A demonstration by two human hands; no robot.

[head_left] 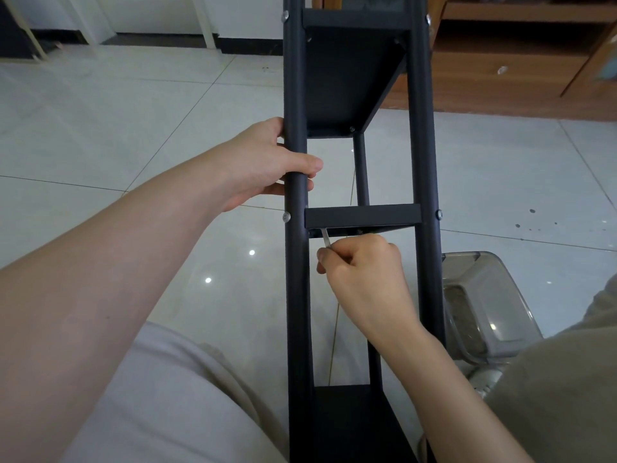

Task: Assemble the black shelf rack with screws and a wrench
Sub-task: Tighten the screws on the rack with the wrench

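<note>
The black shelf rack stretches away from me over the tiled floor, with two long tubular posts and several shelves between them. My left hand grips the left post just above the middle shelf. My right hand pinches a small silver wrench whose tip reaches up under the left end of that shelf, where a screw sits in shadow. Silver screw heads show on the outer sides of both posts at the shelf levels.
A clear grey plastic stool stands right of the rack, close to my right knee. A wooden cabinet lines the far right wall. White door frames stand at the far left. Glossy floor tiles surround the rack.
</note>
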